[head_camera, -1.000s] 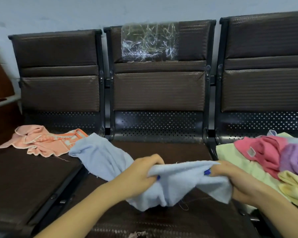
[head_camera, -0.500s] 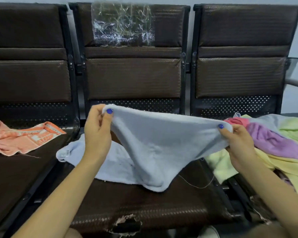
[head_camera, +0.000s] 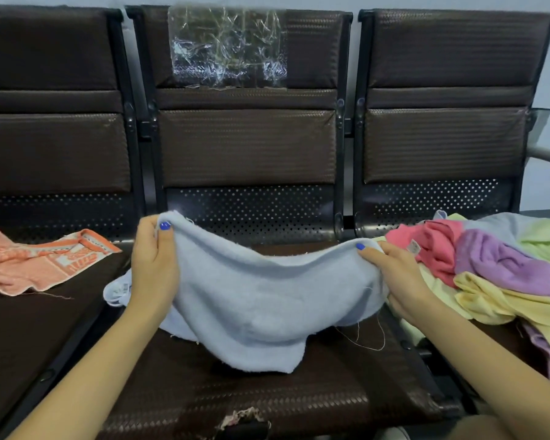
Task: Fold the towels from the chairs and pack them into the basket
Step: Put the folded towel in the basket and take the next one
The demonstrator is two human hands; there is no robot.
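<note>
The left hand [head_camera: 153,265] pinches the upper left corner of the blue towel [head_camera: 251,300], thumb pressed flat on the near face and the other fingers curled out of sight behind the cloth. The right hand [head_camera: 397,277] pinches the upper right corner the same way, thumb on top and the fingers tucked under the fabric. Both grips are closed tight on the towel's top edge, which sags in a shallow curve between them.

The blue towel hangs over the middle seat [head_camera: 299,401], its lower part bunched and resting on the seat's brown surface. A tagged corner [head_camera: 118,289] sticks out to the left of the left hand, near the seat's left edge. Loose threads trail from the towel's right side toward the gap at the seat's right edge. The front strip of the middle seat lies bare below the towel, with a torn patch [head_camera: 242,420] at its front lip.

The towel is pale blue, fuzzy and creased, with frayed edges.

Left of the middle seat, an orange patterned towel [head_camera: 42,265] lies spread on the next seat. Right of the middle seat, a heap of towels [head_camera: 496,274] in pink, purple, yellow and pale green covers the neighbouring seat, just beside the right hand. Crinkled clear tape [head_camera: 227,46] covers the top of the backrest behind the middle seat.
</note>
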